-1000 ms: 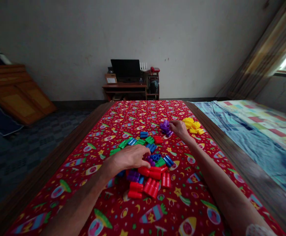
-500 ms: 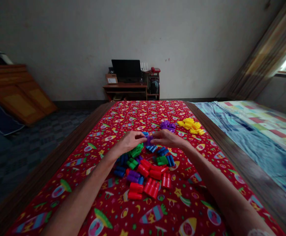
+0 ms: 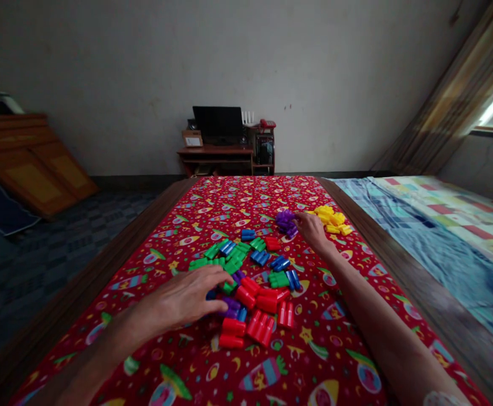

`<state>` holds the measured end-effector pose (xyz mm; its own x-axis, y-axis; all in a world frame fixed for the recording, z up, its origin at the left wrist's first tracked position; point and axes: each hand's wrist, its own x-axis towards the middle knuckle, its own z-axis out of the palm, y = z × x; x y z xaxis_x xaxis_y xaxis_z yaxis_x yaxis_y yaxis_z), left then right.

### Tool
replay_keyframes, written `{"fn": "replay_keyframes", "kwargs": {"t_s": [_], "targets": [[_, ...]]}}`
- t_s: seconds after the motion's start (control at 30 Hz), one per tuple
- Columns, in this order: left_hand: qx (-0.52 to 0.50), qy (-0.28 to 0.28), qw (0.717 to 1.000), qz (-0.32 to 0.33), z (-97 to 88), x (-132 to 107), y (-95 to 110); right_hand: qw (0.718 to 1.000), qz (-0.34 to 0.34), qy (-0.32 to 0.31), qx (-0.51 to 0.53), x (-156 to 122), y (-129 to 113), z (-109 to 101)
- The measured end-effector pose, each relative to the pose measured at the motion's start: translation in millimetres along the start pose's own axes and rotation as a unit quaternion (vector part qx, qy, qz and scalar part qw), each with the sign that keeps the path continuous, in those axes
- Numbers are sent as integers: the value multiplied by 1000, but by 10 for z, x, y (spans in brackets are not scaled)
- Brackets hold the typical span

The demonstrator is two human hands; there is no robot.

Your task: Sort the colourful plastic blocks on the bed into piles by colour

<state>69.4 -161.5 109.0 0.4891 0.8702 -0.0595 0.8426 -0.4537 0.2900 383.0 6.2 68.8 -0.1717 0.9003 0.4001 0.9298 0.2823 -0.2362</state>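
Observation:
A mixed heap of plastic blocks (image 3: 255,282) in red, green, blue and purple lies on a table under a red patterned cloth (image 3: 229,197). My left hand (image 3: 183,299) rests on the heap's near left side, fingers curled over a purple block (image 3: 230,306). My right hand (image 3: 311,226) is stretched to the far right, fingertips pinched at a small pile of purple blocks (image 3: 286,221). A pile of yellow blocks (image 3: 331,219) sits just right of that hand.
The table's wooden edges (image 3: 369,225) show on both sides of the cloth. A bed with a patchwork cover (image 3: 441,225) lies to the right. A desk with a monitor (image 3: 219,127) stands at the far wall, and a wooden cabinet (image 3: 26,163) at left.
Half a second ago both hands met over a purple block above the heap. My right hand has since gone out to the purple pile, and my left hand has dropped back onto the heap.

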Motion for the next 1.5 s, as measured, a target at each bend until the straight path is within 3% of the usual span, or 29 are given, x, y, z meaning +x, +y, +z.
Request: {"fn": "replay_keyframes", "kwargs": {"t_s": [0.13,0.27,0.4,0.5,0.67,0.77,0.9,1.07,1.23,1.33,1.5], "targets": [[20,24,999,18,373,-254,-74,1000,-19,3,14,-1,-33,-44],[27,68,997,16,551,-196,-95,1000,-23,12,9,-2,-148,-207],[-26,84,996,5,404,42,-75,998,-48,5,42,-30,-305,-351],[-102,126,986,-44,194,275,-61,987,-87,-10,138,-76,-472,-388],[-115,179,975,-70,35,664,27,902,-170,-174,357,-212,-806,-301],[-82,198,975,-52,91,802,82,893,-170,-198,366,-243,-885,-246],[-31,167,985,-24,186,766,53,930,-90,-114,337,-102,-671,-230],[50,22,997,63,243,582,-21,960,46,29,275,87,-191,-140],[54,6,998,42,238,580,24,969,110,72,208,67,36,39],[9,33,999,21,193,649,39,968,137,59,204,58,75,117],[-73,147,985,-53,121,751,-1,978,162,2,135,41,116,154]]}}
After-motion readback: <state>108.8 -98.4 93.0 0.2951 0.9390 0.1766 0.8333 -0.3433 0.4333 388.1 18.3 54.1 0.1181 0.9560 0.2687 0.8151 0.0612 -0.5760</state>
